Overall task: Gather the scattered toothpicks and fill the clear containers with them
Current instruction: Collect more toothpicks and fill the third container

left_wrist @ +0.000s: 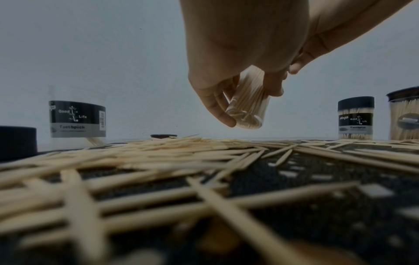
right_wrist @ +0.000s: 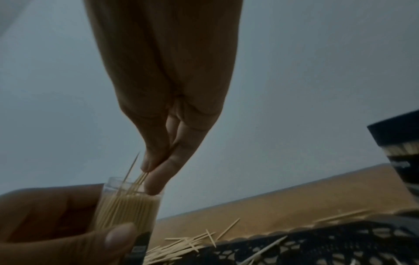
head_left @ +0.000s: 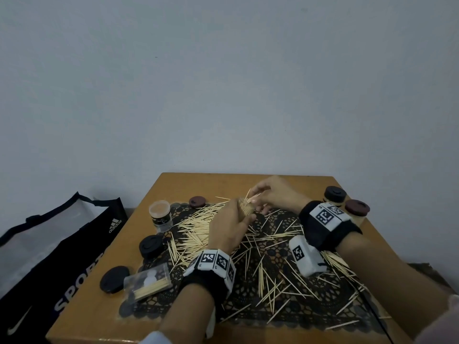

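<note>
My left hand (head_left: 229, 225) grips a clear container (left_wrist: 247, 104) nearly full of toothpicks and holds it tilted above the black lace mat (head_left: 273, 294). My right hand (head_left: 268, 194) pinches a few toothpicks (right_wrist: 136, 177) at the container's mouth (right_wrist: 127, 184), their tips among the ones packed inside. Loose toothpicks (head_left: 198, 229) lie scattered over the mat, thickest left of my left hand. An empty clear container (head_left: 161, 216) with a black label stands open at the mat's far left.
Two capped, filled containers (head_left: 335, 196) (head_left: 357, 211) stand at the far right. Loose lids (head_left: 197, 201) (head_left: 151, 245) (head_left: 114, 279) and a small plastic bag of toothpicks (head_left: 149, 283) lie on the left of the wooden table (head_left: 173, 184). A black sports bag (head_left: 49, 256) sits on the floor to the left.
</note>
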### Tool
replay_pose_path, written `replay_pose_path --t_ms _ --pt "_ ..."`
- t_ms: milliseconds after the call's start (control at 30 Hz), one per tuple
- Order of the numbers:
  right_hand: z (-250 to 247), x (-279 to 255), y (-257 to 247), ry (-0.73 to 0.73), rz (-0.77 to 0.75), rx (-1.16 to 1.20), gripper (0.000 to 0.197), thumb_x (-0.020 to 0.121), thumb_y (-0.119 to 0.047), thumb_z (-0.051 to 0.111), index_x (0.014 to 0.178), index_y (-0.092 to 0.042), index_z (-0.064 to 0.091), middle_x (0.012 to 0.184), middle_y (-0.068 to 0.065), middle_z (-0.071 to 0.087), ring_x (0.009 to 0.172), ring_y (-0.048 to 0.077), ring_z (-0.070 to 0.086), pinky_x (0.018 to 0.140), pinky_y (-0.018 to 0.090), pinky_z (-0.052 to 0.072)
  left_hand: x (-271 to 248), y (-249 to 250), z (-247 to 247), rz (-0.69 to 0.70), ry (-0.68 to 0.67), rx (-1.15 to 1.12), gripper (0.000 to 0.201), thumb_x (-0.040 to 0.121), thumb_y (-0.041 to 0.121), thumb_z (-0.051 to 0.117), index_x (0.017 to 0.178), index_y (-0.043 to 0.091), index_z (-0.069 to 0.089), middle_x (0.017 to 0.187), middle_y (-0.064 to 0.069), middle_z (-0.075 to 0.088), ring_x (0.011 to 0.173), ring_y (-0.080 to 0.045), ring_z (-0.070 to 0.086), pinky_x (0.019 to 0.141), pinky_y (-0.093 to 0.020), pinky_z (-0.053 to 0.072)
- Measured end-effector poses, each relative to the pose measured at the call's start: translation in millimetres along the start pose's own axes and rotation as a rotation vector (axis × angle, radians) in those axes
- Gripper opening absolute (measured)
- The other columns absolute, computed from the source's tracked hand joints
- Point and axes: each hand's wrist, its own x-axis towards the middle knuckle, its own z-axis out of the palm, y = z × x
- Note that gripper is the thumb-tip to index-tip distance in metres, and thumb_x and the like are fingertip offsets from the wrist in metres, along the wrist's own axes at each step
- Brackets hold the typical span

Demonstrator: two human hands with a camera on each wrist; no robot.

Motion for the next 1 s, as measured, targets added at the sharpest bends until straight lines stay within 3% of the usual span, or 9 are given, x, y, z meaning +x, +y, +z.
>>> replay_pose_path --t_ms 100,267,367,500,700,833,900,1000 --pt "-6 1 -3 0.005 -0.030 -0.056 0.016 0.086 0.012 0.059 0.099 0.005 0.067 0.068 0.012 0.066 0.053 0.012 0.064 0.052 0.021 0.054 -1 0 0 0.012 0.000 0.017 0.051 0.089 0.049 0.064 0.126 0.018 0.049 0.110 0.002 0.062 0.095 -0.017 0.057 0.083 -0.034 0.049" --pt "-13 0 -10 -0.011 -0.067 -0.176 0.010 0.083 0.007 0.067 0.088 -0.002 0.068 0.068 0.014 0.069 0.054 0.013 0.066 0.052 0.020 0.053 -1 0 0 0.032 0.003 0.013 0.051 0.088 0.050 0.063 0.127 0.019 0.049 0.112 0.004 0.062 0.092 -0.013 0.055 0.080 -0.031 0.048" --pt "-14 2 -15 -0.054 -0.043 -0.309 0.008 0.080 0.004 0.071 0.088 0.002 0.071 0.064 0.006 0.067 0.046 0.004 0.061 0.049 0.016 0.048 -1 1 0 0.067 -0.050 0.009 0.054 0.088 0.049 0.064 0.129 0.018 0.048 0.112 0.002 0.062 0.091 -0.013 0.055 0.078 -0.030 0.046" --pt "-11 5 -20 -0.076 -0.064 -0.389 0.011 0.076 0.005 0.074 0.087 0.003 0.073 0.062 0.003 0.066 0.044 0.004 0.059 0.048 0.016 0.047 -1 3 2 0.109 -0.133 -0.058 0.056 0.088 0.052 0.062 0.131 0.019 0.047 0.110 0.000 0.063 0.089 -0.014 0.055 0.073 -0.030 0.041" --pt "-15 6 -19 -0.058 -0.082 -0.241 0.016 0.082 0.011 0.064 0.094 0.001 0.068 0.084 0.017 0.069 0.058 0.012 0.067 0.055 0.022 0.055 -1 3 1 0.061 -0.086 -0.082 0.052 0.088 0.053 0.062 0.123 0.017 0.050 0.103 0.001 0.061 0.090 -0.018 0.057 0.074 -0.032 0.044" --pt "-13 7 -13 0.101 -0.140 -0.267 0.015 0.086 0.004 0.063 0.092 -0.006 0.074 0.081 0.005 0.071 0.066 0.008 0.065 0.054 0.014 0.048 -2 4 1 0.057 -0.056 -0.105 0.051 0.088 0.054 0.061 0.123 0.018 0.051 0.100 0.004 0.061 0.086 -0.015 0.056 0.073 -0.032 0.046" --pt "-11 6 -10 0.183 -0.174 -0.310 0.015 0.085 -0.002 0.067 0.089 -0.013 0.076 0.083 -0.002 0.072 0.075 0.007 0.064 0.065 0.017 0.049 -2 5 1 0.059 -0.034 -0.107 0.049 0.089 0.053 0.060 0.123 0.018 0.051 0.094 0.007 0.058 0.081 -0.012 0.054 0.067 -0.029 0.041" --pt "-7 4 -8 0.144 -0.184 -0.332 0.014 0.084 -0.004 0.068 0.087 -0.015 0.077 0.095 -0.003 0.070 0.089 0.012 0.061 0.076 0.024 0.049 -1 4 0 0.046 0.014 -0.100 0.048 0.090 0.053 0.059 0.121 0.017 0.052 0.094 0.007 0.058 0.079 -0.010 0.053 0.062 -0.024 0.035"
